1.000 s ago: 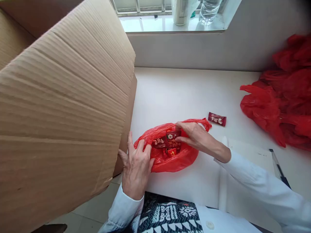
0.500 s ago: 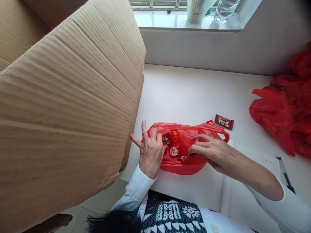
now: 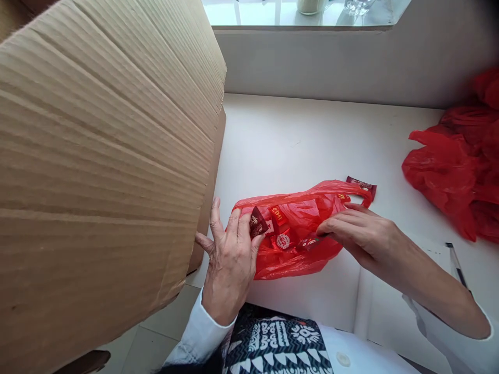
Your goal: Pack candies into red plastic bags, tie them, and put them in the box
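A red plastic bag (image 3: 290, 267) lies open on the white table, with several small wrapped snacks in its mouth, among them a round-labelled red packet (image 3: 282, 240). My left hand (image 3: 231, 265) is at the bag's left side, a dark red snack packet (image 3: 257, 222) held between thumb and forefinger, the other fingers spread. Over the bag's right part, my right hand (image 3: 358, 232) has its fingers pinched at the end of a shiny red snack packet (image 3: 307, 243). Its thumb is mostly hidden.
A large cardboard box (image 3: 117, 171) stands close on the left. Behind the bag's handle lies another dark red packet (image 3: 362, 186). Red plastic bags (image 3: 448, 176) are heaped at the right. A pen (image 3: 458, 266) lies by my right forearm; a windowsill (image 3: 268, 14) is at the back.
My right hand has moved right, and the bag's mouth is stretched wider. The dark red packet by my left hand has tilted up between its fingers. The view has shifted slightly.
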A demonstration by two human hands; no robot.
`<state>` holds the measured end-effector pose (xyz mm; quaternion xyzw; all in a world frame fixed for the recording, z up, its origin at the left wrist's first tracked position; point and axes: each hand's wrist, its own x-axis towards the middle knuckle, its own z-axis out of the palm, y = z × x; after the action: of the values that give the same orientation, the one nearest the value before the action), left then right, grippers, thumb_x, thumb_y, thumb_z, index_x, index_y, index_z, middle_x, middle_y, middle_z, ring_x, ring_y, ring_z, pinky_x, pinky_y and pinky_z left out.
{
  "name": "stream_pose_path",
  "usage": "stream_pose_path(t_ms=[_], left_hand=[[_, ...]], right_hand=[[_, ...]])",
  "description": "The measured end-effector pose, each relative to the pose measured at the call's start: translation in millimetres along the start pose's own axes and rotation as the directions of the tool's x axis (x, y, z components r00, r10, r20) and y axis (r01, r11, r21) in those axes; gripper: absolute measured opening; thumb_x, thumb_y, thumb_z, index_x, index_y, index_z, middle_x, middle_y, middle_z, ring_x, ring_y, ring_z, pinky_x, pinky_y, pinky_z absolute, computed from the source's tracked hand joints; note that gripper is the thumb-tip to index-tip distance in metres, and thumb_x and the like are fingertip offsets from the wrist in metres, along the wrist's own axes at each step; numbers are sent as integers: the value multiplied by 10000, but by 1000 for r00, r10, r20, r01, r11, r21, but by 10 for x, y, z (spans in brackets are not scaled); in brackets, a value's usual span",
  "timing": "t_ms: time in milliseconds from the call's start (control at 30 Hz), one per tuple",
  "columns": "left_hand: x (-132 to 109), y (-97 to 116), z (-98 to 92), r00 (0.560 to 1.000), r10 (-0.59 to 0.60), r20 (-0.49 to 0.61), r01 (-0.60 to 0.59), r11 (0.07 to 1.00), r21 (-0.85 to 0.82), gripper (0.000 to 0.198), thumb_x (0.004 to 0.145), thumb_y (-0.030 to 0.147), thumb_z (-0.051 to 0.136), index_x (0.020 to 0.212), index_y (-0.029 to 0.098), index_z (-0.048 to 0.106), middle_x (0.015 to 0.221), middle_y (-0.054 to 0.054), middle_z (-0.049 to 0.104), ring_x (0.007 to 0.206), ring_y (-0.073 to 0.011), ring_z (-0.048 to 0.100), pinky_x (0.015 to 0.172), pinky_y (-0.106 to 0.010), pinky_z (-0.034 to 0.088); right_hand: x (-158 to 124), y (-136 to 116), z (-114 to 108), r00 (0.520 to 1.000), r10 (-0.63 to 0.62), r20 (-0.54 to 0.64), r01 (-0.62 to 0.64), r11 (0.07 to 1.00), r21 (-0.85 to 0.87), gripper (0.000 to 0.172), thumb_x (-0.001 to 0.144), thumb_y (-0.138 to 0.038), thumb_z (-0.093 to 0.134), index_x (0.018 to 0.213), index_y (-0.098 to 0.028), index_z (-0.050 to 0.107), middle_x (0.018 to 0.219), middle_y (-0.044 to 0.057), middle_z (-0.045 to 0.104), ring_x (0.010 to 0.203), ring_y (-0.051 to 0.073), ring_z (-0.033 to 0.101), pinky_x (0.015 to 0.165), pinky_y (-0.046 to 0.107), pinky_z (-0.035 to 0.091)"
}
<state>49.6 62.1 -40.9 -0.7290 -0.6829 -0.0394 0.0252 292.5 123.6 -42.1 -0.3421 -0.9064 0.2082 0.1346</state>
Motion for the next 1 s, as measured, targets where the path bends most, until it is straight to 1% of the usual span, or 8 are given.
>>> stream_pose_path(t_ms=[100,267,367,467,633,733,867,1000], left_hand=[[-30,-15,-46,998,56,-28,-58,995,-75,332,935,249,469,1206,65,522,1263,-177,580,1389,-436,235,1011,-692,335],[-134,1,-40,985,168,-26,-169,959,-227,313,981,287,371,1227,166,520,1196,-79,660,1331,-386,387,1012,-808,-32],[-195,-15,-13,981,193,-11,-189,942,-276,331,984,277,362,1259,165,509,1199,-64,665,1339,-350,386,1063,-735,-106],[-220,-54,-4,986,165,-14,-162,949,-272,338,981,242,376,1294,190,492,1195,-37,671,1328,-320,398,1082,-682,-144],[-206,-109,-1,992,121,-31,-125,947,-296,387,968,216,385,1348,238,460,1176,-30,674,1287,-291,417,1127,-621,-82],[-207,-120,2,999,38,-3,-37,945,-325,448,973,153,320,1409,245,363,1262,-50,615,1287,-261,390,1123,-619,-23],[-240,-116,0,999,-28,29,37,919,-392,434,987,188,293,1413,263,332,1304,-63,575,1284,-281,355,1075,-658,79],[-261,-67,12,999,-36,39,49,921,-386,410,986,222,319,1394,239,357,1240,-86,601,1241,-318,376,1014,-702,169]], right_hand=[[-13,-22,25,986,123,-114,-124,992,-5,270,906,-86,475,1071,-286,552,996,-66,689,854,109,634,735,231,428],[-48,-130,68,915,314,-256,-335,941,-44,196,893,-164,562,1047,-285,575,805,-97,683,571,71,600,527,209,379],[-46,-164,75,906,329,-265,-353,935,-46,220,881,-139,566,1048,-281,581,828,-89,693,566,77,603,523,214,383],[27,-227,64,917,315,-245,-325,946,0,296,886,-85,515,1094,-289,571,945,-61,698,723,101,650,605,214,426],[313,-360,92,979,140,-150,-153,985,-78,312,886,-12,368,986,-212,585,864,27,629,721,156,574,575,272,399],[477,-332,216,1000,-5,21,8,993,-118,199,891,-67,445,831,-207,574,841,33,573,752,178,521,618,302,420],[520,-233,444,969,-149,197,137,988,73,274,910,-114,476,1126,-266,550,1020,33,587,931,178,553,759,318,490],[388,-202,558,986,-37,161,29,998,50,455,890,-52,416,1313,-220,422,1084,80,596,930,207,586,727,352,529]])
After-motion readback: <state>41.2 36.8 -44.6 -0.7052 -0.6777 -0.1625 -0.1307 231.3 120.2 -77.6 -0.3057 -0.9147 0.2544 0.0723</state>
